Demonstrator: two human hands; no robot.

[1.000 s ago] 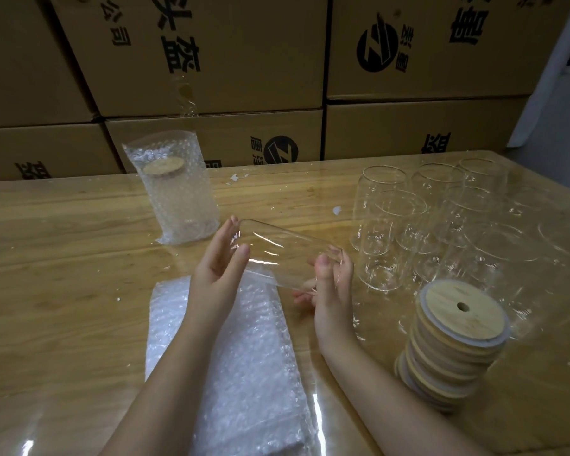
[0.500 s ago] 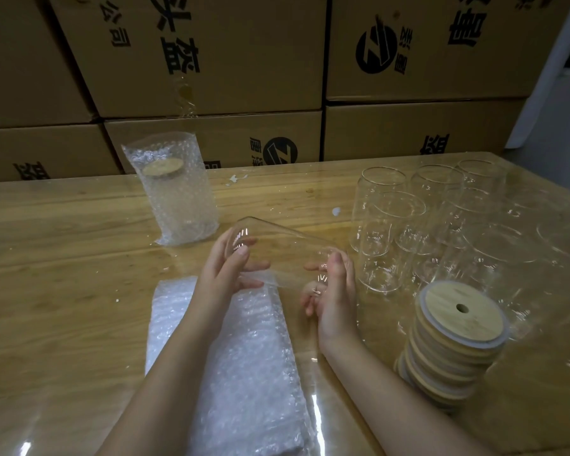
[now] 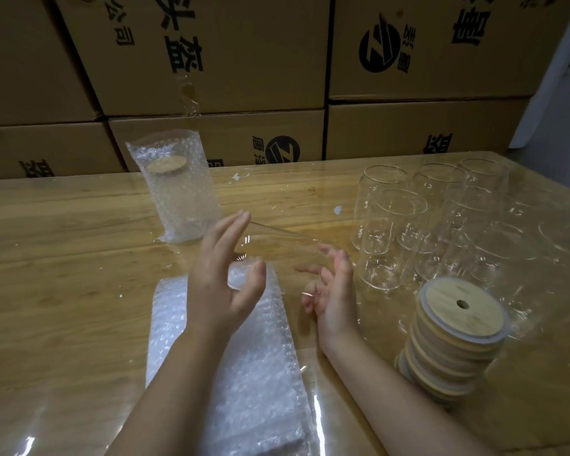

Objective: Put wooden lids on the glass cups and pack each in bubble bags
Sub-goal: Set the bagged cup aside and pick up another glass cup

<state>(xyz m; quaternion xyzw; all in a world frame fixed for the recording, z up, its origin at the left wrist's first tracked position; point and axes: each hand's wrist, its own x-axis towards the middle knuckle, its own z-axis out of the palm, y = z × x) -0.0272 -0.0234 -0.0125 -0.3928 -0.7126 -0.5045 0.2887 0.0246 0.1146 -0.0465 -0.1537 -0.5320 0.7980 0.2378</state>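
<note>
One clear glass cup (image 3: 283, 250) hangs sideways over the white bubble-bag stack (image 3: 244, 357) on the table (image 3: 63, 258), left hand (image 3: 218, 284) bracing one end with straight spread fingers, right hand (image 3: 336, 301) curling round the other: rigid, slick, breakable, probably safest gripped round its wall.

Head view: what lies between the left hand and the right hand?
A clear glass cup, tilted on its side, held between the left hand and right hand above the bubble bags; the head view shows it.
</note>
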